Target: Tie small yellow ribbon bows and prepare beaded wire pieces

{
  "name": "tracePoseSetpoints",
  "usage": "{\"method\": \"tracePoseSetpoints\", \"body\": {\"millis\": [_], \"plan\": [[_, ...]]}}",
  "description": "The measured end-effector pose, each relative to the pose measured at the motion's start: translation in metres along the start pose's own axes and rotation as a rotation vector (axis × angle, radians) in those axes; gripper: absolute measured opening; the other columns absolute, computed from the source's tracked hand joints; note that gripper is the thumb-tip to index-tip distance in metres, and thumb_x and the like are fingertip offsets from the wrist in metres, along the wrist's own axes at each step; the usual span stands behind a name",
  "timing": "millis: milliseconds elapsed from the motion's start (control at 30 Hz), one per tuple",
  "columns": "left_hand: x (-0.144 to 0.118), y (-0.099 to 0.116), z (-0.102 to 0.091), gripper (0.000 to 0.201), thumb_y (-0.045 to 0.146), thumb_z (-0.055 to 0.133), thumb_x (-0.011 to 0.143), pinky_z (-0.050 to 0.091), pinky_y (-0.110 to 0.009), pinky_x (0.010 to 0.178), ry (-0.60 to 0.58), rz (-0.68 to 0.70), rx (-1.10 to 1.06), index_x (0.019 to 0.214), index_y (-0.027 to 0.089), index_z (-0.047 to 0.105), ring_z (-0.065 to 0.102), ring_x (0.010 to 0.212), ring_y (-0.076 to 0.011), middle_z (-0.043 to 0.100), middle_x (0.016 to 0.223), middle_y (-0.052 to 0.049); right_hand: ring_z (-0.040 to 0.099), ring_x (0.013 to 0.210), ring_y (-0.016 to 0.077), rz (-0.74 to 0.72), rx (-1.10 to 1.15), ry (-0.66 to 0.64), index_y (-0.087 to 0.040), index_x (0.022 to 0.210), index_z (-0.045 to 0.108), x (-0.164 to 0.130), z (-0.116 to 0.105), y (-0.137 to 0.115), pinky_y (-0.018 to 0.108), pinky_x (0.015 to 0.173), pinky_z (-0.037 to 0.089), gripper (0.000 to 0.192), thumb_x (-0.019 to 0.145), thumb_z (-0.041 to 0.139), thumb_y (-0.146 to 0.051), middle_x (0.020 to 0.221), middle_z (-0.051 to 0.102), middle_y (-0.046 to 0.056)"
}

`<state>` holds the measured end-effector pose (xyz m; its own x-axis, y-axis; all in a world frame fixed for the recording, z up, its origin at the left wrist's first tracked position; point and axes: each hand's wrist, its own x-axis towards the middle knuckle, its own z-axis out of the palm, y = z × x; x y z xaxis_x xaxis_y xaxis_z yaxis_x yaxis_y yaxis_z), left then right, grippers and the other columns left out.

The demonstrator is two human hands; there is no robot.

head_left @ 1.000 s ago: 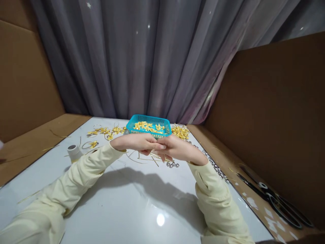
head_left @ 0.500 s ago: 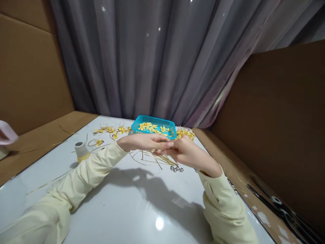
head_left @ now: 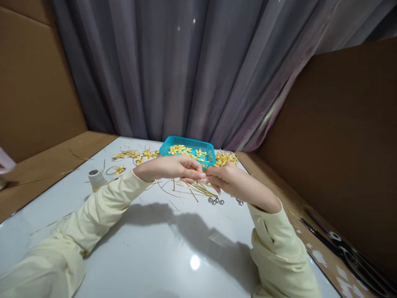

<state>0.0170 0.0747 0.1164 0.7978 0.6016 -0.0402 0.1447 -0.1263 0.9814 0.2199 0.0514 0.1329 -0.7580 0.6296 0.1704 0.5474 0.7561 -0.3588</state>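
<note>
My left hand (head_left: 172,167) and my right hand (head_left: 231,179) meet fingertip to fingertip above the white table (head_left: 161,248), both in pale yellow sleeves. Their fingers pinch something small between them; it is hidden, so I cannot tell what it is. Thin gold strips (head_left: 192,189) lie on the table just under the hands. Small silver bells (head_left: 215,201) lie beside the strips. Right behind the hands stands a turquoise basket (head_left: 207,150) holding several folded gold stars.
More gold stars lie in a pile (head_left: 225,157) right of the basket and scattered (head_left: 136,154) to its left. A white thread spool (head_left: 95,178) stands at left. Black scissors (head_left: 347,252) lie on the brown ledge at right. Cardboard walls and a grey curtain enclose the table.
The view has shifted slightly. My hands stay joined in front of the basket; the right wrist has turned a little and both hands sit a bit further from me.
</note>
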Motion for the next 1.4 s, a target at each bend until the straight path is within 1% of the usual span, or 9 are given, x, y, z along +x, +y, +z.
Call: {"method": "tracePoseSetpoints", "body": {"millis": [200,367,533,667,833,967,1067,1233,1400], "plan": [[0.006,0.001,0.003,0.010,0.018,0.060,0.079,0.026,-0.021,0.046,0.014,0.042,-0.375,0.070,0.014,0.059,0.020,0.045,-0.0075,0.030,0.045,0.007,0.036,0.047,0.0085,-0.051,-0.119,0.115,-0.020,0.065,0.042,-0.010,-0.007,-0.005,0.024,0.049,0.027,0.026,0.089,0.036,-0.014,0.053,0.045,-0.002],[0.008,0.003,0.016,0.020,0.015,0.050,0.087,0.025,-0.017,0.043,0.160,0.117,-0.526,0.068,0.013,0.058,0.016,0.044,-0.0062,0.027,0.051,0.007,0.033,0.045,0.0085,0.007,-0.168,0.299,-0.020,0.063,0.040,-0.009,-0.005,-0.012,0.025,0.048,0.025,0.028,0.091,0.035,-0.020,0.051,0.044,-0.002],[0.009,0.001,0.028,0.016,0.018,0.056,0.088,0.030,-0.015,0.047,0.327,0.196,-0.598,0.079,0.013,0.068,0.021,0.045,-0.0057,0.027,0.048,0.008,0.029,0.043,0.0074,0.047,-0.069,0.458,-0.020,0.054,0.038,-0.005,0.000,-0.012,0.025,0.047,0.025,0.037,0.089,0.044,-0.027,0.044,0.038,-0.004],[0.011,-0.003,0.033,0.016,0.024,0.061,0.085,0.027,-0.019,0.046,0.427,0.291,-0.486,0.078,0.015,0.072,0.023,0.045,-0.0059,0.032,0.046,0.007,0.034,0.040,0.0074,0.148,0.097,0.475,-0.018,0.055,0.049,-0.003,0.001,-0.012,0.024,0.046,0.027,0.037,0.089,0.048,-0.032,0.041,0.043,-0.003],[0.006,-0.008,0.036,0.015,0.026,0.064,0.083,0.028,-0.023,0.048,0.597,0.429,-0.049,0.091,0.022,0.076,0.035,0.048,-0.0080,0.046,0.049,0.005,0.027,0.033,0.0055,0.260,0.545,0.315,-0.018,0.059,0.052,-0.003,-0.002,-0.013,0.023,0.040,0.021,0.040,0.089,0.049,-0.044,0.036,0.039,-0.006],[-0.001,-0.004,0.038,0.020,0.021,0.060,0.085,0.033,-0.024,0.050,0.623,0.441,0.194,0.099,0.022,0.075,0.040,0.049,-0.0098,0.051,0.051,0.004,0.027,0.032,0.0052,0.302,0.654,0.285,-0.018,0.057,0.050,-0.004,-0.003,-0.013,0.023,0.038,0.018,0.042,0.087,0.052,-0.047,0.035,0.038,-0.006],[-0.003,0.000,0.038,0.021,0.020,0.056,0.087,0.034,-0.024,0.049,0.612,0.433,0.278,0.100,0.019,0.074,0.041,0.049,-0.0094,0.052,0.052,0.004,0.030,0.033,0.0061,0.342,0.515,0.329,-0.018,0.057,0.051,-0.002,-0.002,-0.015,0.024,0.041,0.022,0.041,0.092,0.046,-0.039,0.036,0.042,-0.005],[-0.001,0.002,0.036,0.024,0.026,0.051,0.091,0.031,-0.021,0.045,0.550,0.357,0.340,0.107,0.016,0.066,0.041,0.048,-0.0084,0.051,0.054,0.005,0.039,0.045,0.0098,0.458,-0.123,0.395,-0.017,0.058,0.051,0.004,0.002,-0.023,0.025,0.049,0.023,0.030,0.088,0.046,-0.021,0.046,0.047,-0.001],[0.001,0.004,0.031,0.017,0.020,0.048,0.091,0.033,-0.018,0.047,0.464,0.304,0.444,0.100,0.014,0.060,0.044,0.050,-0.0073,0.053,0.057,0.005,0.028,0.047,0.0114,0.494,-0.371,0.340,-0.016,0.065,0.058,0.003,0.003,-0.032,0.028,0.050,0.014,0.018,0.078,0.047,-0.012,0.050,0.045,0.001]]}}
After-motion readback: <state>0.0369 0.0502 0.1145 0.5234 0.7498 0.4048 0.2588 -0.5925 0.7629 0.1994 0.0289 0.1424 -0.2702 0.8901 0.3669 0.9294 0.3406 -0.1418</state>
